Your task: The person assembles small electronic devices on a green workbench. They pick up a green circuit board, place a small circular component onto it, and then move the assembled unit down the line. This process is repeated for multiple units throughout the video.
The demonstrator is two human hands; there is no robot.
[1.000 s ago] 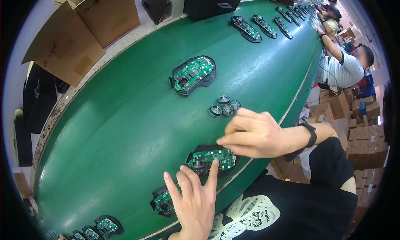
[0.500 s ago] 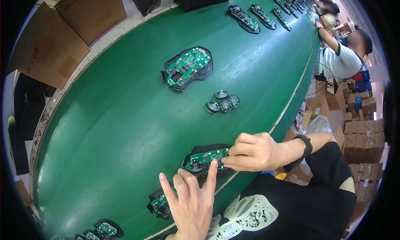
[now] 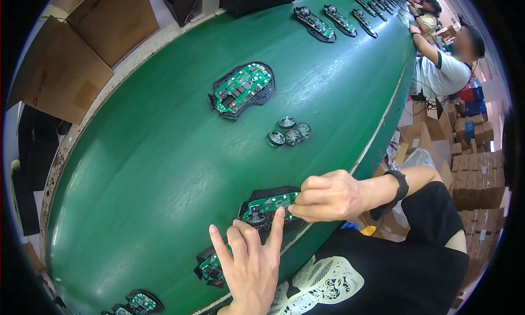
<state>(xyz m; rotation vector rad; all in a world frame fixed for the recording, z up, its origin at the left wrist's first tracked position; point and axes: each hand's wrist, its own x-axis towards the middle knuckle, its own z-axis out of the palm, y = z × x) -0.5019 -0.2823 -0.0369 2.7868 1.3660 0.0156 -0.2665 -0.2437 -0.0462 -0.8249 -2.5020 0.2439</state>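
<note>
Close in front of me on the green surface lies a black plastic shell with a green circuit board [image 3: 268, 206] in it. My left hand [image 3: 252, 266] has its fingers apart; its extended index fingertip touches the board's near edge, and other fingers are bent. My right hand [image 3: 333, 197] is closed in a pinch at the board's right end. Whatever sits between its fingertips is hidden. A second shell with a board [image 3: 210, 267] is partly covered by my left hand. Beyond the hands, several small black-rimmed wheels [image 3: 293, 136] with clear spokes lie clustered.
A larger shell with a green board [image 3: 243, 89] lies farther off. More board-filled shells [image 3: 314, 25] line the far end, others [image 3: 143, 302] the lower left. Cardboard boxes [image 3: 76, 68] stand beyond the left edge. Co-workers [image 3: 445, 68] sit along the right side.
The view has shifted slightly. Both hands stay at the same board, with hardly any visible change in their fingers.
</note>
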